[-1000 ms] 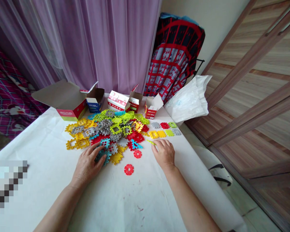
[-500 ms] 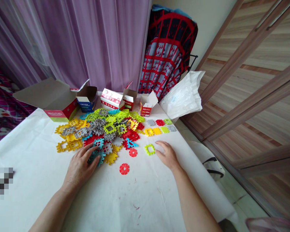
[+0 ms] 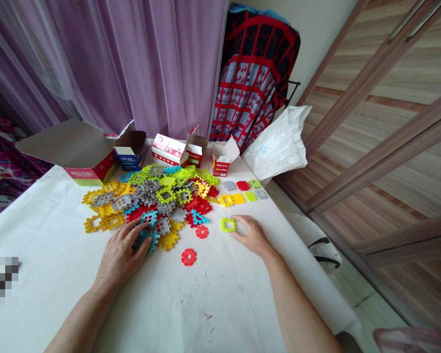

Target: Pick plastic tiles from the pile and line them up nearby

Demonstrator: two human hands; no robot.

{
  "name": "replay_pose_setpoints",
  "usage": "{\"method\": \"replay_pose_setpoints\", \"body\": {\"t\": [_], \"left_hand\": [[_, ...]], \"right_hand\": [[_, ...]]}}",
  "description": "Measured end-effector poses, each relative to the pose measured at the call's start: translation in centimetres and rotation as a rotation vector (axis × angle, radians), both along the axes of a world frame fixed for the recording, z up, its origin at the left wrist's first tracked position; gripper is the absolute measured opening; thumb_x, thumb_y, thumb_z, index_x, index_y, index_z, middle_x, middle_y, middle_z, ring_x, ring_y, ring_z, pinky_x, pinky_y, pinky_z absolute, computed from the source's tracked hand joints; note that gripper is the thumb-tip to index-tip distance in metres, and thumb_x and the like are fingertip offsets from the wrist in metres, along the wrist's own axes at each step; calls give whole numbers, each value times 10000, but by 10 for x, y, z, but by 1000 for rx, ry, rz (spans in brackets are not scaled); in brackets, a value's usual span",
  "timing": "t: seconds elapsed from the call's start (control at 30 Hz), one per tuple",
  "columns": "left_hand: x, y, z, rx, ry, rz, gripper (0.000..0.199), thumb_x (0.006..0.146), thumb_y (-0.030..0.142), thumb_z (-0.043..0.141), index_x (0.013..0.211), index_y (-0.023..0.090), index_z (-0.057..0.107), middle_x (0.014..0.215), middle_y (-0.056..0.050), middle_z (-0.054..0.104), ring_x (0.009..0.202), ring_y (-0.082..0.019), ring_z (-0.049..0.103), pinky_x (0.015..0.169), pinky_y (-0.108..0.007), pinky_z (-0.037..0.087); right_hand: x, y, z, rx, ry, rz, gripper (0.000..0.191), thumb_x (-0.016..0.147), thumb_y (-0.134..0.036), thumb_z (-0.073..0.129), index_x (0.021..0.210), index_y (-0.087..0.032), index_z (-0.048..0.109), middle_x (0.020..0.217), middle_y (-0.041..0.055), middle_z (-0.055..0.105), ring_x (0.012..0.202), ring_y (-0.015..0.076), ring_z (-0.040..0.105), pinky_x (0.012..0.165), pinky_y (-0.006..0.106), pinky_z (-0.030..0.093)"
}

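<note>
Spreading the fingers of your left hand (image 3: 119, 260) over teal waffle tiles (image 3: 145, 239), grip unclear, you had your right hand (image 3: 252, 236) open and empty just beside a lime tile (image 3: 228, 225); most tiles lay in the heap (image 3: 147, 193), only a short row (image 3: 238, 199) set apart.

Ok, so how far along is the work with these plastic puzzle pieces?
Done: a short row of pieces lies apart from the rest. In hand: the right hand is at a lime square piece, and the left hand rests on teal pieces. Left: the large mixed heap and two red round pieces lying loose.
</note>
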State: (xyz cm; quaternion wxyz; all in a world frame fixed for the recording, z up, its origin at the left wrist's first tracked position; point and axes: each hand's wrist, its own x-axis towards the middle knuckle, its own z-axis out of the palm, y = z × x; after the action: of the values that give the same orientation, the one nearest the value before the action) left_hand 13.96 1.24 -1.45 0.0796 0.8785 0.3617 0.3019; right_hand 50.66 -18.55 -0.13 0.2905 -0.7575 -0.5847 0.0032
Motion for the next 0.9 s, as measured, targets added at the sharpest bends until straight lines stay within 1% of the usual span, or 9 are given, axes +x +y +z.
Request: {"method": "replay_pose_setpoints", "body": {"t": [0.1,0.17,0.23,0.33,0.43,0.53,0.6,0.7,0.9], "left_hand": [[0,0,0,-7,0,2,467,931,565,483,1251,285,676,1320,-93,684,1189,-295,658,1053,-483,536],[0,1,0,-7,0,3,467,927,570,488,1248,288,676,1319,-92,685,1188,-293,659,1052,-477,536],[0,0,0,-4,-3,4,471,930,577,485,1245,284,675,1317,-94,686,1180,-292,663,1043,-473,540],[0,1,-1,10,-5,6,481,939,584,471,1243,271,673,1310,-103,689,1166,-293,668,1032,-473,543],[-1,1,-1,24,-3,1,480,941,586,470,1243,272,671,1304,-101,691,1163,-290,670,1027,-465,545],[-1,2,-3,44,-1,-2,472,947,586,465,1245,280,666,1300,-97,691,1150,-283,676,1016,-453,550],[-2,3,-4,58,1,-2,478,954,588,454,1251,275,659,1304,-106,687,1155,-294,676,1009,-468,551],[-2,3,-6,67,5,-7,486,957,593,449,1259,269,650,1312,-118,681,1170,-313,669,996,-491,554],[-3,4,-4,94,6,-26,488,967,584,441,1283,271,642,1317,-113,680,1150,-306,678,980,-480,563]], "right_hand": [[12,-3,-6,77,-18,-173,400,768,-326,746,1153,-234,686,1124,87,766,1049,261,704,955,411,544],[24,-5,-8,113,-38,-335,414,772,-408,738,1137,-224,674,1109,96,764,1016,271,698,930,412,535],[37,-7,-8,114,-69,-495,436,771,-474,725,1120,-219,665,1104,104,760,1000,284,682,907,411,517],[54,-9,-5,71,-94,-684,449,768,-491,718,1109,-204,660,1104,123,753,1001,304,656,895,411,483],[67,-10,-3,26,-76,-815,459,771,-472,721,1131,-193,660,1133,142,742,1035,325,641,901,424,461],[78,-11,-3,0,-52,-886,461,782,-470,714,1152,-199,666,1146,148,734,1057,338,634,910,442,453],[83,-11,-4,0,-43,-911,462,792,-479,708,1162,-205,670,1152,147,732,1066,339,632,919,451,452],[89,-9,-4,-7,-33,-924,474,801,-483,712,1179,-199,676,1153,148,735,1071,336,636,929,450,455],[91,-6,2,-75,-27,-947,495,823,-455,710,1228,-173,669,1190,154,734,1082,330,644,926,425,460]]}}
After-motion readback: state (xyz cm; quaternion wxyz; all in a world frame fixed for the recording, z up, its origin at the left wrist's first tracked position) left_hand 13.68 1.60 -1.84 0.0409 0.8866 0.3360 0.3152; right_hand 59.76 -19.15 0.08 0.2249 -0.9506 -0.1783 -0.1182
